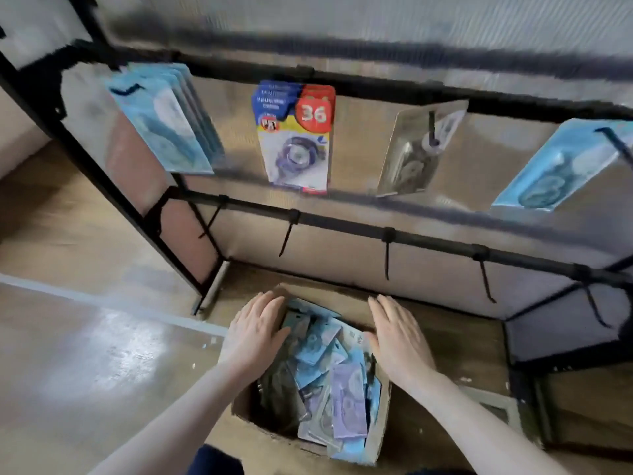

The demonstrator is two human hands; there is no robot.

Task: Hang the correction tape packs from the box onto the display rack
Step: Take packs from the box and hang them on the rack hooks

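Display rack [404, 234]: upper bars motion-blurred, right end cut by frame edge. Hung blue-and-red pack [296, 138]: small print unreadable. Cardboard box [380, 430]: lower packs buried. Both forearms cropped at bottom edge.

An open cardboard box [378, 419] sits on the floor just in front of the black display rack [411, 236], heaped with blue and lilac correction tape packs [325, 365] lying at all angles. On the rack's upper rail hang four bunches of packs; the hooks on the lower rail are bare.
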